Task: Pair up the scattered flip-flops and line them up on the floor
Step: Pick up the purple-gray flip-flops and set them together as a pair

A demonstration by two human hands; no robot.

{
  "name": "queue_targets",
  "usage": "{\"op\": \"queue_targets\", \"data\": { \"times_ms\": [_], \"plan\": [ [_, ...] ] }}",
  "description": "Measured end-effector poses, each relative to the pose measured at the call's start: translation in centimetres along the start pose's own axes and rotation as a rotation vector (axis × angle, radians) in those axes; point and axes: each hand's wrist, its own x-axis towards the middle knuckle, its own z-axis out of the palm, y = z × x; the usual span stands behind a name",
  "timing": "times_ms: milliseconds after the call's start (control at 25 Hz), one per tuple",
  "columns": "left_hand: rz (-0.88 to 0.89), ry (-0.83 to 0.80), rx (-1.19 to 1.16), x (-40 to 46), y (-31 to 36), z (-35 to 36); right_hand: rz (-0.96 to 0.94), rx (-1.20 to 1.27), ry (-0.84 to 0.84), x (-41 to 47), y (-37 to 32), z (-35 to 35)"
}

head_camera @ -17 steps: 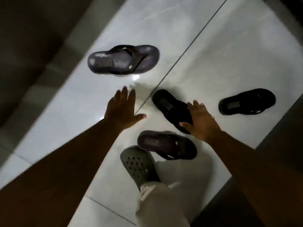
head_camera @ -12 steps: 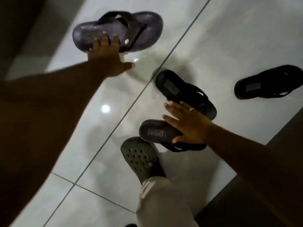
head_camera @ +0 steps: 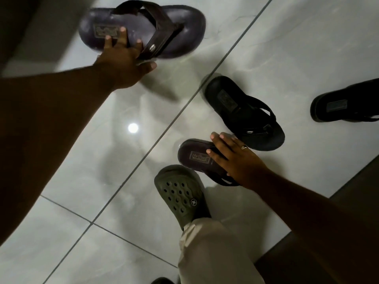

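Flip-flops look light and bendy. Upper left, the purple flip-flop (head_camera: 141, 27) is gripped by the left hand (head_camera: 125, 60); lower centre, the brown flip-flop (head_camera: 194, 155) is pressed under the open right hand (head_camera: 235, 160). Edges are best pinched.

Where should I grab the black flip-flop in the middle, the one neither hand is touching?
Probably by the straps. The black flip-flop lies flat, sole down, so its straps arch up off the footbed and leave a gap for fingers. Come from above with the right hand, which is nearest, and hook under where the straps meet near the toe end. Pinching the heel edge would also work.
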Motion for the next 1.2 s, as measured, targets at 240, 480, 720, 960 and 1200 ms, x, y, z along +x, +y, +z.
{"op": "queue_targets", "data": {
  "times_ms": [240,480,720,960,1200],
  "plan": [
    [0.452,-0.083,0.157,-5.8,-6.4,1.7,0.206,0.041,0.058,3.8,0.0,-2.5],
    [0.236,-0.015,0.02,-10.8,-10.3,4.7,0.335,0.112,0.073,9.0,2.8,-8.5],
    [0.252,0.049,-0.025,-11.0,-7.2,6.7,0.397,0.175,0.064,14.9,6.6,-15.8],
    [0.278,0.047,-0.045,-10.7,-6.9,6.6,0.253,0.14,0.15,19.1,3.8,-16.9],
    [0.128,0.149,-0.243,-11.2,-4.3,6.8,0.169,0.143,0.153,20.5,0.7,-16.1]
  ]
}}
